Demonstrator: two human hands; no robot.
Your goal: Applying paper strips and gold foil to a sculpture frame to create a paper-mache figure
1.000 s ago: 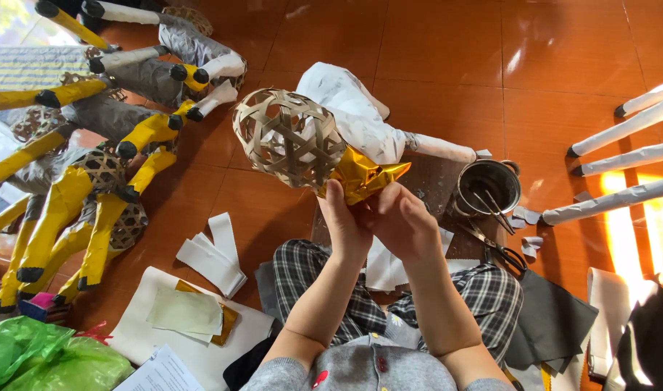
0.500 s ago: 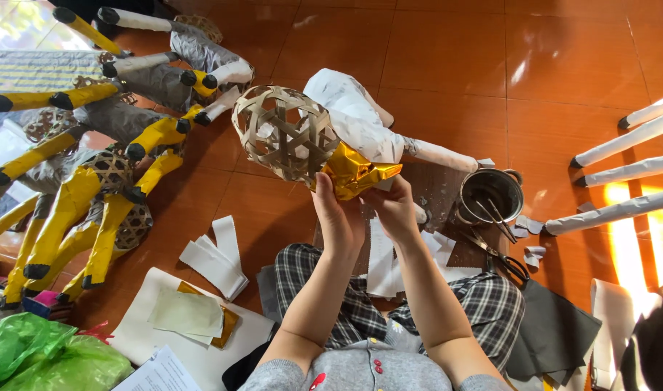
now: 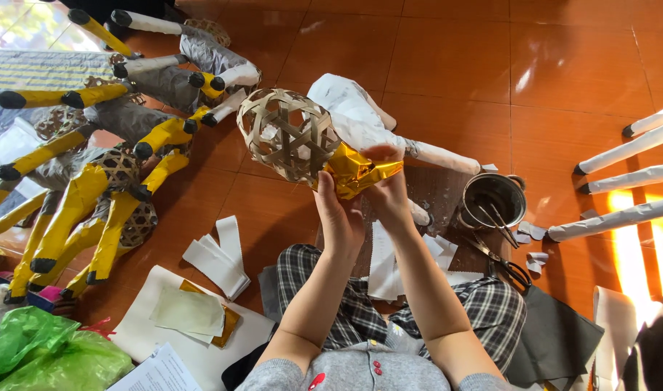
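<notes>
Floor (image 3: 447, 65): glossy orange-brown tiles, where a seated person in checked trousers works amid craft pieces.

Finished pieces (image 3: 78, 195): at the far left, a heap of animal-like figures with yellow or white legs tipped in black, lying on their sides.

White figure (image 3: 360, 119): a paper-covered body lying just behind the hands, its legs stretched to the right.

Loose legs (image 3: 628, 174): white paper-wrapped tubes with black tips, well apart at the right edge.

Woven ball (image 3: 288, 134): an open lattice sphere of pale bamboo strips, raised above the lap and tilted to the left.

Gold foil (image 3: 353, 170): crinkled shiny paper bunched at the ball's lower right side, touching the lattice.

Left hand (image 3: 339, 221): curled closed from below on the lower edge of the foil.

Right hand (image 3: 389, 192): fingers pinched shut on the upper right flap of the foil, beside the ball.

Metal pot (image 3: 491, 203): on the floor near the right knee, thin tools leaning inside.

Scissors (image 3: 502, 264): lying just below the pot.

Paper strips (image 3: 219, 257): white slips fanned out left of the knee.

Step in hand: by the look of it, the first foil covering is being fixed to the bare lattice.

Next move calls for: probably smoothing the foil flat over the curve without tearing it.
</notes>
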